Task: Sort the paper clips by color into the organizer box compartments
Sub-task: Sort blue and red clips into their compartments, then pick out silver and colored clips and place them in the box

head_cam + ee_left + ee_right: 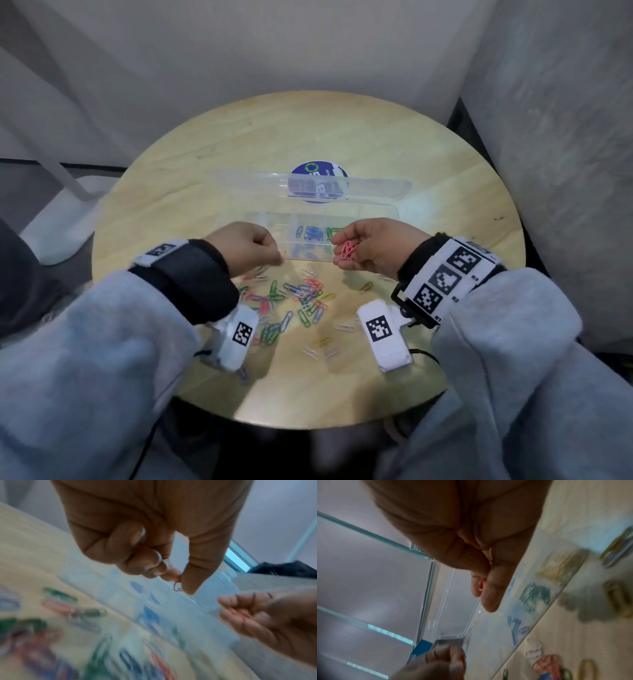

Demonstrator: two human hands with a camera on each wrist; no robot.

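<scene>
A clear organizer box (376, 209) lies open mid-table. Its compartments hold blue clips (311, 233), green clips (334, 231) and, in the right wrist view, yellow clips (559, 566). My left hand (279, 260) hovers at the box's near-left corner, and thumb and forefinger pinch one red clip (178, 587). My right hand (339, 250) is palm-up and cupped over the box's near edge, fingers curled round several red clips (349, 250). A mixed pile of loose clips (294, 298) lies on the table (239, 144) between my wrists.
The box's clear lid (376, 188) lies open behind it, over a round blue sticker (317, 169). Stray white and yellow clips (322, 342) are scattered toward the near edge. White walls close in behind and right; a white stand (61, 219) is off the left.
</scene>
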